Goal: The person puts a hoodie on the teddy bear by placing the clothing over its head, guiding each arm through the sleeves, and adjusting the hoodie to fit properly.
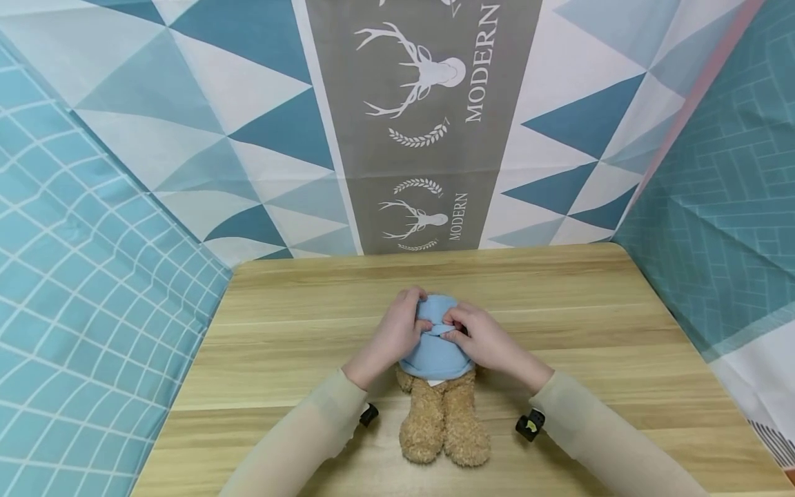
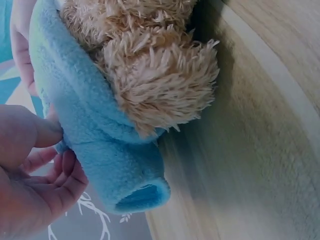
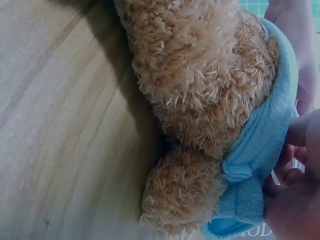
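Observation:
A brown plush bear (image 1: 444,421) lies on the table, its legs pointing toward the person. Its head is hidden under or behind a light blue fleece garment (image 1: 437,359) spread over its upper body. My left hand (image 1: 400,330) pinches the fabric at the garment's left side, thumb at the middle fold. From the other side, my right hand (image 1: 481,335) pinches the same fold. An empty-looking blue sleeve (image 2: 132,185) juts out in the left wrist view, beside a furry limb (image 2: 165,85). In the right wrist view, a rounded furry paw (image 3: 182,192) sticks out next to the bunched fabric.
The bear lies on a wood-grain table (image 1: 298,297). A patterned cloth (image 1: 422,138) with deer prints hangs behind it, with a blue grid cloth (image 1: 81,276) at left and a teal cloth (image 1: 727,193) at right. Black wrist devices (image 1: 530,424) sit below both sleeves.

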Available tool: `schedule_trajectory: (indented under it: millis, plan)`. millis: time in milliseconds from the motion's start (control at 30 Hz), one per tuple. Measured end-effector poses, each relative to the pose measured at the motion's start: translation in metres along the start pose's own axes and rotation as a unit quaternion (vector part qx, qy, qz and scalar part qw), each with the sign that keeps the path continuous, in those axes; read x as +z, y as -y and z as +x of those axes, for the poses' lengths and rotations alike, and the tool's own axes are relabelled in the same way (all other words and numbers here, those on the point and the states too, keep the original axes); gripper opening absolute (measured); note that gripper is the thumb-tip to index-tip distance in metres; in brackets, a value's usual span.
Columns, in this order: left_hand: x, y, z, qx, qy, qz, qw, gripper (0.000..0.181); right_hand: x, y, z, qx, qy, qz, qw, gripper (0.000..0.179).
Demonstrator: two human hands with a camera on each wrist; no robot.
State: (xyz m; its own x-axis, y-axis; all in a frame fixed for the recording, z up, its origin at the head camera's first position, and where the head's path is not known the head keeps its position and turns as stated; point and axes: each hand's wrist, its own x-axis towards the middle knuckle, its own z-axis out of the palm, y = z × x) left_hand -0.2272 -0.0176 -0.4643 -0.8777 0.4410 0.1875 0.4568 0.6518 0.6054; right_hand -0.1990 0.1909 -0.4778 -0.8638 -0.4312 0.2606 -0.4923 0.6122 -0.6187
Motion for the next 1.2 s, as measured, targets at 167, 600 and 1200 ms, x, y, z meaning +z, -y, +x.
schedule_trajectory:
  millis: [167, 600, 1200]
  plan:
    - [-0.001, 0.004, 0.001, 0.024, -0.021, 0.012, 0.9994, 0.018, 0.001, 0.000, 0.002, -0.001, -0.004, -0.003, 1.0000, 0.017]
    - [0.000, -0.013, -0.009, 0.067, -0.069, 0.048, 0.9942, 0.021, 0.012, 0.013, 0.006, 0.049, -0.052, -0.098, 0.9926, 0.017]
    - [0.006, -0.003, -0.017, 0.088, -0.030, 0.035, 0.9950, 0.017, 0.010, -0.004, 0.004, 0.038, -0.067, -0.047, 0.9959, 0.014]
